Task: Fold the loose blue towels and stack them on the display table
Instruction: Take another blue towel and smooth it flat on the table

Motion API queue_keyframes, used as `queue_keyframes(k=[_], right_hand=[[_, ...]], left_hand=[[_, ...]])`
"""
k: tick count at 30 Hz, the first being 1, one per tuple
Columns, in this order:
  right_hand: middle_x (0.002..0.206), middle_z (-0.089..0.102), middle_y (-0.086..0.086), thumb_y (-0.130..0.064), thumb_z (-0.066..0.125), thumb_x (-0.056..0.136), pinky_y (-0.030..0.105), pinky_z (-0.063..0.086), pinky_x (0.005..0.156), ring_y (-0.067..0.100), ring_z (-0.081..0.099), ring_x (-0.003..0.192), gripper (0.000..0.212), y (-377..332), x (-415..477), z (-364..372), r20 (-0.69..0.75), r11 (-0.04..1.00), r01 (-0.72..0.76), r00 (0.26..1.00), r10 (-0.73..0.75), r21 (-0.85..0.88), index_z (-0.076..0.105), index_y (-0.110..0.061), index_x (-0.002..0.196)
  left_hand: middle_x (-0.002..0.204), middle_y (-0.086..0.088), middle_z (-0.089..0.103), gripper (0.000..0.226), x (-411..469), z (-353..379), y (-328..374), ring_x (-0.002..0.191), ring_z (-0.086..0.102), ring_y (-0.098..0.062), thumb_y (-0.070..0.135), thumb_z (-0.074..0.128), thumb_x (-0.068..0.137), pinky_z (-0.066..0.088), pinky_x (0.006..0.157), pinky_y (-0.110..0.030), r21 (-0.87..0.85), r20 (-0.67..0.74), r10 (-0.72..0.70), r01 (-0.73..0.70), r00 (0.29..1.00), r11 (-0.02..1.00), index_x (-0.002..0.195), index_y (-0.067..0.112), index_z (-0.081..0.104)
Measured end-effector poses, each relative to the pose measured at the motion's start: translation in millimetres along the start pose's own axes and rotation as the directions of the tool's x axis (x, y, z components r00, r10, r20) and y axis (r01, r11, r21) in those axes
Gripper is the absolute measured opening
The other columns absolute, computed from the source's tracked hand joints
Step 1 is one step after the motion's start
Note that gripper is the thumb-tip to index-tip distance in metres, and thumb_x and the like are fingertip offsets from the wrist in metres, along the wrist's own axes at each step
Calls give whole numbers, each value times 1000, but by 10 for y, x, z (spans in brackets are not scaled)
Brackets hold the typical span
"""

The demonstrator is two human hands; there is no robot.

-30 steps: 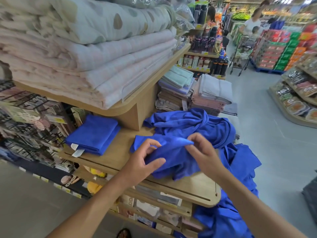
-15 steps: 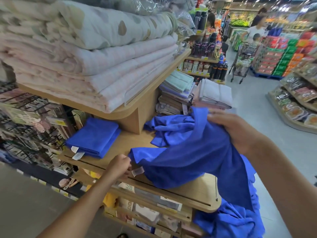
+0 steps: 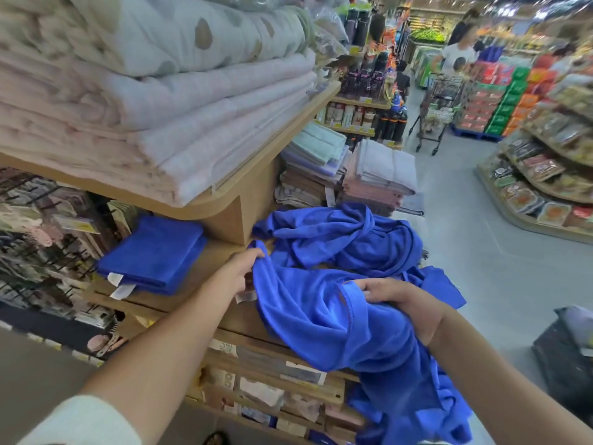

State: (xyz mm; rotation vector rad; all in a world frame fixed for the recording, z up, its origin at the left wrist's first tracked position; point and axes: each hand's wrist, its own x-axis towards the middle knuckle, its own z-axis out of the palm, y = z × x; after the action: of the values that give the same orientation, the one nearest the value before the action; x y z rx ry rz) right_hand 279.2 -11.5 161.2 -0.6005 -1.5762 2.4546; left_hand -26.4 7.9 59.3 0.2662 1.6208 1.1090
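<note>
As left hand (image 3: 238,272), right hand (image 3: 405,304) grip towel (image 3: 308,319)

Nothing is legible: the white tags (image 3: 120,285) on the folded blue towels (image 3: 154,252) at the left, the far yellow shelf labels (image 3: 364,99) and the near packets (image 3: 276,370) under the surface (image 3: 205,261) are all blurred.

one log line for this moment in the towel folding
phase: pre-fold | left hand: grips blue towel corner | right hand: holds its edge | folded stack: on display table | loose pile: behind, unfolded
</note>
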Motion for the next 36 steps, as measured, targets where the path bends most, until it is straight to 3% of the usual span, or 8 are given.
queue_keyframes(k=[6,12,14,16,18,27,32,36], right_hand=[[125,69,20,-22,68,87,36,52,97,29,66,108,43,201,-36,-118,-268,996,-45,963,22,-82,67,1,123],[79,65,-1,-22,69,83,24,48,74,12,61,77,8,687,152,-53,-455,923,-92,885,-96,-373,73,-24,76],[77,50,6,-27,62,82,34,37,73,17,46,76,12,907,234,-67,-399,846,-97,906,-143,-524,62,-18,76],[75,49,4,-35,59,81,35,36,71,17,45,73,21,1110,307,-129,-391,802,-101,904,-173,-589,59,-14,79],[71,50,-3,-38,57,83,31,38,68,10,47,69,20,1249,382,-187,-410,754,-114,886,-218,-647,58,-18,78],[74,67,-4,-30,58,85,40,53,72,14,64,73,11,1531,576,-284,-540,705,-168,767,-345,-689,63,-24,79],[75,69,-8,-32,59,86,29,52,68,9,65,73,10,1576,563,-264,-577,705,-202,741,-344,-679,65,-28,79],[75,69,-9,-23,60,89,24,49,67,9,64,73,14,1557,538,-223,-592,710,-219,735,-332,-670,66,-30,78]], left_hand=[[103,-19,68,22,-541,594,761,96,64,-27,7,61,85,51,88,-36,-350,116,594,-527,796,775,107,6,64],[115,-6,62,27,-629,347,508,105,62,-18,2,66,78,50,92,-28,342,432,898,-936,80,-81,104,10,66],[123,-9,62,27,-438,108,129,110,63,-29,3,67,74,50,96,-37,535,641,733,-818,228,-213,98,12,72],[137,-2,56,28,-329,-128,-281,118,61,-24,13,66,75,44,101,-27,680,672,478,-727,565,-97,99,24,76],[148,10,46,29,-288,-305,-613,127,55,-12,24,60,76,34,101,-13,742,596,350,-662,723,104,99,33,76],[108,20,59,54,-344,-248,-906,99,59,0,38,76,82,53,81,-31,625,132,736,-632,664,458,126,33,46],[112,13,57,57,-319,-84,-694,101,56,-15,59,70,75,49,84,-33,761,385,845,-645,370,-64,125,35,60],[105,14,61,31,-274,58,-642,99,59,-16,51,73,78,47,80,-32,758,546,753,-600,367,-257,105,36,72]])
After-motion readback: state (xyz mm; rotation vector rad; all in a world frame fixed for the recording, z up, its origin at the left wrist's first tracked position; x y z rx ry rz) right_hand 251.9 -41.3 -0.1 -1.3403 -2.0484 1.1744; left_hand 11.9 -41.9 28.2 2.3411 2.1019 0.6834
